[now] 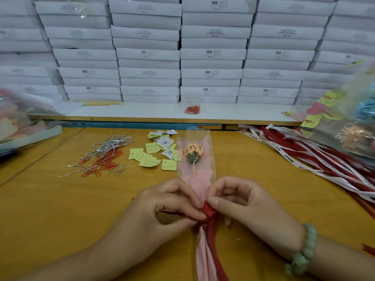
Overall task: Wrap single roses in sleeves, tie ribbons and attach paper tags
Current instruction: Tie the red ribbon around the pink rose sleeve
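Head view: the sleeve point(194, 175) lies flat on the worktop point(60, 209), its long axis running straight away from the person, with the rose point(192, 156) at the far end and the pink tail trailing back toward the body. The red ribbon point(210, 214) sits at the sleeve's narrow neck, and both hands meet there. The left hand point(168, 207) pinches it from the sleeve's left between thumb and forefinger; the right hand point(239, 201) grips it from the sleeve's right with curled fingers. Neither is nearer, as the ribbon lies midway between them. The tags point(151, 157) lie left of the sleeve, level with the rose, so the left hand looks better placed to fetch one.
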Action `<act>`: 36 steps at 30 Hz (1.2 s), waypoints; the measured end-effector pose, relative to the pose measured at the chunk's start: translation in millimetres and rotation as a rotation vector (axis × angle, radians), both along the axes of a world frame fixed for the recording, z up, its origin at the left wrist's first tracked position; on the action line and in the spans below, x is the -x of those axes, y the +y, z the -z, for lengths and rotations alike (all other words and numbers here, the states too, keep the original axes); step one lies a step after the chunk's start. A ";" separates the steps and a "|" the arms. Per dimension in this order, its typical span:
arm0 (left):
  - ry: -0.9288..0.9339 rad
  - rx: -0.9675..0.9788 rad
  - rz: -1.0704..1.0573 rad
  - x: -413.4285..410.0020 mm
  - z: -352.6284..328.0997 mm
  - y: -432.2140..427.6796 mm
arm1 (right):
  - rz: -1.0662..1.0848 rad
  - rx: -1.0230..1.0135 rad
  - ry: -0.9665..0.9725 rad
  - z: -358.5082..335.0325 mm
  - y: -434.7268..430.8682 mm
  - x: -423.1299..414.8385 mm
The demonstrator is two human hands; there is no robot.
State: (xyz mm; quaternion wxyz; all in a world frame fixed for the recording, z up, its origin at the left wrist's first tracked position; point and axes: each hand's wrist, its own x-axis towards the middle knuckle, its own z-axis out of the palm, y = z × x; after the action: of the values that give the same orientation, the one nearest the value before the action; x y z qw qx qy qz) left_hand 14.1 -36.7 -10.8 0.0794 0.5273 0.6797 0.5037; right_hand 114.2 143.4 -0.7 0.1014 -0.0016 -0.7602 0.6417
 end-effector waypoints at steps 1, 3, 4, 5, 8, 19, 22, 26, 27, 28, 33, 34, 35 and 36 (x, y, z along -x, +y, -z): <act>0.010 0.004 0.004 0.2 -0.2 -0.2 | 0.005 -0.007 -0.001 0.7 -0.2 -0.1; 0.037 0.020 0.014 1.7 -0.3 -1.5 | 0.022 -0.026 -0.014 1.3 0.7 0.4; 0.045 0.027 0.022 2.9 -0.6 -2.3 | 0.036 -0.037 -0.022 1.5 1.7 0.8; 0.053 0.032 0.032 4.5 -0.9 -3.0 | 0.040 -0.047 -0.030 1.5 2.6 1.0; 0.086 0.050 0.065 10.0 -1.9 -3.8 | 0.045 -0.081 -0.063 0.0 4.9 1.1; -0.210 0.246 0.295 37.4 -3.9 -7.4 | -0.026 -0.279 -0.214 -12.2 11.9 1.8; -0.254 0.268 0.342 41.0 -5.3 -7.4 | -0.048 -0.334 -0.259 -12.2 15.3 2.9; -0.249 0.300 0.391 41.8 -6.6 -6.9 | -0.096 -0.407 -0.336 -14.0 22.5 4.2; -0.250 0.307 0.397 42.4 -7.0 -7.0 | -0.120 -0.415 -0.360 -15.0 24.6 5.0; -0.247 0.314 0.401 42.9 -7.5 -7.2 | -0.146 -0.417 -0.384 -16.0 26.6 5.7; -0.225 0.369 0.424 45.4 -11.2 -8.5 | -0.242 -0.433 -0.465 -20.6 33.6 8.5; -0.223 0.380 0.432 45.6 -11.8 -8.7 | -0.254 -0.437 -0.471 -21.1 34.3 8.6; -0.218 0.389 0.442 46.0 -11.7 -8.9 | -0.263 -0.431 -0.476 -21.3 34.7 8.7; -0.208 0.396 0.450 46.7 -11.2 -8.9 | -0.267 -0.408 -0.481 -21.0 35.1 8.7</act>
State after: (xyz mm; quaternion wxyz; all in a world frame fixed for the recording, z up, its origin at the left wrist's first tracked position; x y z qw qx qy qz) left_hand -32.5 -45.7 0.4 0.3590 0.5842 0.6191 0.3828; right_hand 105.4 178.5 20.2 -0.1673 -0.0329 -0.8686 0.4653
